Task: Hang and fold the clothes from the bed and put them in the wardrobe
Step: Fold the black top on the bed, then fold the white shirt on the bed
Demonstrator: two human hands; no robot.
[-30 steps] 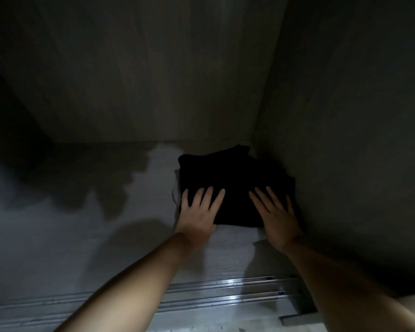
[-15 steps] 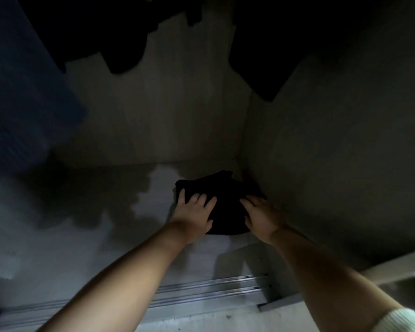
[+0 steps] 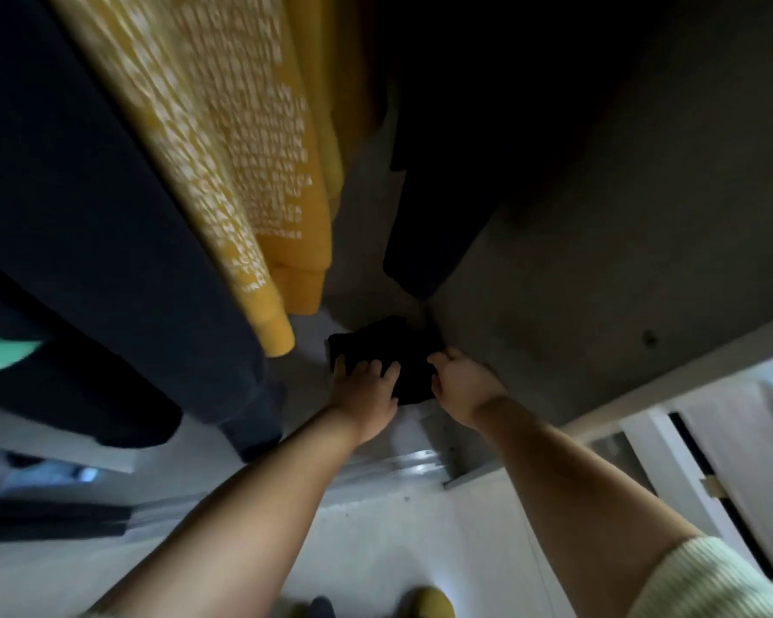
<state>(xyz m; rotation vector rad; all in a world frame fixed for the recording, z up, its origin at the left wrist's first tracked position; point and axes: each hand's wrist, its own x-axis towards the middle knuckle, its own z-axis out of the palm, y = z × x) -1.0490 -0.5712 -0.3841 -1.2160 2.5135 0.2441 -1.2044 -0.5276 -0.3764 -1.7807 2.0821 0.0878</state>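
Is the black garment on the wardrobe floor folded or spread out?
Folded: the black garment lies as a compact bundle in the wardrobe's back right corner, with the left hand and right hand on it.

You have bare wardrobe floor [image 3: 304, 341] left of the folded cloth [image 3: 389, 350], but the yellow top [image 3: 242, 171] and navy garment [image 3: 108, 216] hang low over it. The side wall [image 3: 599, 260] stands just right of the cloth, and a dark garment [image 3: 442, 171] hangs above that corner.
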